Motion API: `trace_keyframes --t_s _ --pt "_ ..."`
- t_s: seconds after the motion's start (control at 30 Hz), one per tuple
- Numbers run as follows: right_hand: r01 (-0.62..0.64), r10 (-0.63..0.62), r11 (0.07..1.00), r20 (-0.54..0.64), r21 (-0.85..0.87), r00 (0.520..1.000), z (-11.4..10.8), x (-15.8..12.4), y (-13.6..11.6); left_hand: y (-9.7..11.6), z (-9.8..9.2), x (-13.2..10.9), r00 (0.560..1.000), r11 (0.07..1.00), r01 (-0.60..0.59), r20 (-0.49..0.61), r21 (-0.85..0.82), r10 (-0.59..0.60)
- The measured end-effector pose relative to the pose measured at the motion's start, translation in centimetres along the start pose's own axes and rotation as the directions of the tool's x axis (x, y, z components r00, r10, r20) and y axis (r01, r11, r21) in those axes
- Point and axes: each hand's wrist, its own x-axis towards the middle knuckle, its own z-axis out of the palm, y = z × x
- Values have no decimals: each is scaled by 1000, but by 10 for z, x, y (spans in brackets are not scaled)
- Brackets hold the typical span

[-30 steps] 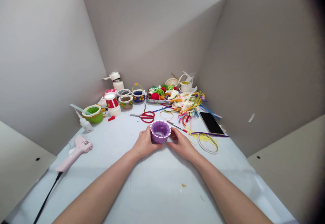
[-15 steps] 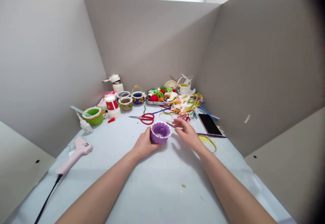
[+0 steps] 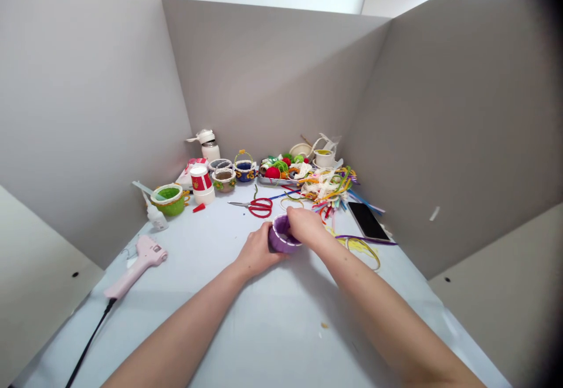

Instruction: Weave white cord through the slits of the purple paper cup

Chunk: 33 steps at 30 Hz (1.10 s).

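Observation:
My left hand (image 3: 255, 252) is wrapped round the left side of a small purple cup (image 3: 281, 244) with a white stitched rim, its mouth tilted toward me. My right hand (image 3: 305, 225) is bent over the far right rim, with its fingers reaching down into the cup. The fingertips are hidden, so I cannot tell whether they grip anything. Beyond the cup lie red-handled scissors (image 3: 255, 206), spread a little, and a thin ring of cord (image 3: 292, 203). To the right is a loop of olive cord (image 3: 367, 248) by some yellow scraps.
A pink glue gun (image 3: 139, 265) with a black cable lies at left, near a glue bottle (image 3: 156, 218) and a green pot (image 3: 172, 205). Small decorated pots (image 3: 224, 181), a tray of yarn balls (image 3: 281, 181) and a ribbon heap (image 3: 328, 186) stand behind. A phone (image 3: 368, 220) lies right.
My right hand has moved from beside the cup to its rim, with its fingers now inside. The cup is tilted more; my left hand still holds it. The view has shifted slightly.

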Motion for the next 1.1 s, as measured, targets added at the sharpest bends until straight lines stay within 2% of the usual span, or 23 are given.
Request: trace_keyframes --t_s 0.1,0.2,0.27,0.37,0.4,0.5,0.6,0.7,0.8,0.97,1.1 --pt "-3 3 1000 1 2 1000 -5 2 -2 1 0 0 1000 1000 15 1 11 -15" --pt "33 -32 998 -25 47 999 -15 0 9 2 0 1 1000 999 9 -15 35 -8" --pt "112 -99 986 -103 127 990 -24 -6 20 3 -1 1 1000 999 -6 -22 53 8" --pt "300 -246 918 -219 260 944 -34 -26 34 5 -2 0 1000 997 -9 -26 73 11" --pt "352 -298 893 -219 278 929 -36 -34 36 5 -2 0 1000 997 -6 -26 73 8" --pt "447 -431 862 -116 241 895 -32 -55 29 6 -3 0 1000 998 -16 -19 57 17" --pt "497 -497 857 -38 136 867 -20 -62 13 4 -2 0 999 998 -36 -20 53 37" --pt "513 -513 858 -7 17 858 -7 -53 2 2 0 1 999 996 -44 -23 81 46" --pt "505 -506 862 -12 -34 862 2 -40 -2 1 1 2 999 993 -44 -17 107 46" --pt "494 -494 869 -14 9 869 0 -38 0 2 0 1 999 992 -40 -12 118 42" --pt "477 -460 870 -142 126 876 -9 -53 7 3 -1 1 999 994 -40 -6 104 41"
